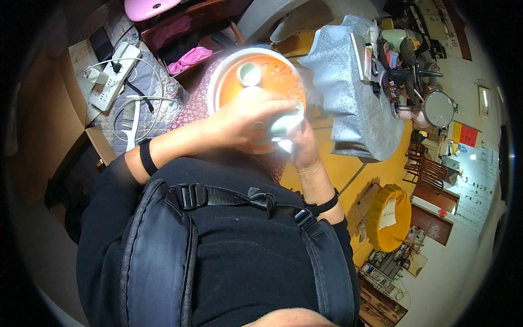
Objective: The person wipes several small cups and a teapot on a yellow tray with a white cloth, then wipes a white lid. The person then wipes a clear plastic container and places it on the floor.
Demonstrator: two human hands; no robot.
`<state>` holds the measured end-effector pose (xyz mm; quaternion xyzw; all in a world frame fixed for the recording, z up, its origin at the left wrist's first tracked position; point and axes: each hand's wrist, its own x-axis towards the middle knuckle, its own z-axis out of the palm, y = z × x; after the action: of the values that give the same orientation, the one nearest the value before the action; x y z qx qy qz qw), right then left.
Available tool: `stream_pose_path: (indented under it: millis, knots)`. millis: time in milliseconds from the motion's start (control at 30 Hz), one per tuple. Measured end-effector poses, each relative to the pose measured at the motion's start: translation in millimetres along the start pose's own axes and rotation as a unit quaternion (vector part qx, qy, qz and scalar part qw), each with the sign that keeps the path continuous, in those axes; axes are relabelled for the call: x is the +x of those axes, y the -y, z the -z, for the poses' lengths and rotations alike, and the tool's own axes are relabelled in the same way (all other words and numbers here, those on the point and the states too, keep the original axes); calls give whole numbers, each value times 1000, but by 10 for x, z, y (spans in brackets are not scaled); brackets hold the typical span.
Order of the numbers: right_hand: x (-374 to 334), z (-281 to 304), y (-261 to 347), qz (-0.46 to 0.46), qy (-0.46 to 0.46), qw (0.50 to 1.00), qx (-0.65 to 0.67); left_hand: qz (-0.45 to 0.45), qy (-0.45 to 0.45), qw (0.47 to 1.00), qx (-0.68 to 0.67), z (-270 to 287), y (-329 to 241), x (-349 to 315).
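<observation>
Over an orange tray with a white rim [213,82], both my hands close around a small pale cup [286,123], blurred by motion. My left hand [242,119] reaches across from the left, its fingers curled over the cup's upper side. From below right, my right hand [305,146] grips the cup's right side. A bright white patch shows under the cup between the hands; I cannot make out what it is. Another small pale cup [249,74] stands upright in the tray's far left part. Part of the tray is hidden behind my left hand.
To the left, a quilted cover bears a white power strip [113,76], a looping cable and a white comb [129,121]. A drawer with pink cloth [189,60] stands beyond the tray. At right are a table under a silvery cloth [354,103] and a yellow-covered stool [403,218].
</observation>
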<state>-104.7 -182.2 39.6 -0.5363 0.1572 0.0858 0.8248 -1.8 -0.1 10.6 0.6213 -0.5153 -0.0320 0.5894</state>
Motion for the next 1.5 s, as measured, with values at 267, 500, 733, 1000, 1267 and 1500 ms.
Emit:
stream_pose_path:
  millis: [267,500,733,1000,1267,1500]
  knots:
    - [61,-143,133,321,21,784,-531,154,1,974,-168,-88,92,-57]
    - [61,-170,86,354,39,715,-602,318,49,825,-465,-94,275,-186]
    - [-50,-90,-13,33,-2,989,-144,152,19,977,-150,-133,228,-167]
    - [33,-44,-94,-56,-47,992,106,71,31,996,37,-89,126,-92]
    - [73,-116,142,191,27,887,-421,291,55,894,-336,-70,275,-160]
    - [57,-141,41,120,52,923,-362,368,27,798,-477,-187,359,-229]
